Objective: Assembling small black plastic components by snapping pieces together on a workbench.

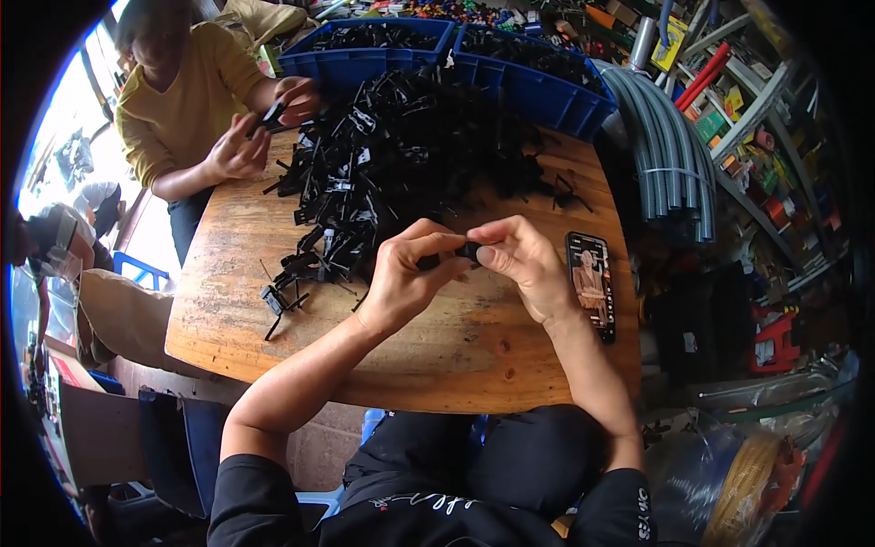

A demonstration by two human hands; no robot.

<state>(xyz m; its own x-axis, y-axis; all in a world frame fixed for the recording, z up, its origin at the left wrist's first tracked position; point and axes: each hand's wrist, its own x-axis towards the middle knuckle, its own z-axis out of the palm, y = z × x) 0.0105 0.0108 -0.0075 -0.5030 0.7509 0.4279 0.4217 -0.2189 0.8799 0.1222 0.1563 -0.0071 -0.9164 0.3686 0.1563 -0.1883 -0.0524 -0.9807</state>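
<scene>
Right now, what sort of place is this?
Probably a small workshop or hardware storeroom: a jumbled heap of small black plastic-looking parts on a brown wooden table, two blue rectangular plastic bins holding more black pieces behind, and a curved bundle of grey tubing on the right.

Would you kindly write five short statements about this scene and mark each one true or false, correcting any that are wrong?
1. The left hand and right hand meet at a small black part. True.

2. The flat black smartphone with a lit screen lies left of both hands. False: the smartphone lies to their right.

3. Blue rectangular plastic bins stand beyond the large heap of black parts. True.

4. The co-worker in the yellow top holds nothing. False: that person holds a small dark piece.

5. The bundled, curved tubes beside the brown wooden table are bright red. False: the tubes are grey.
</scene>
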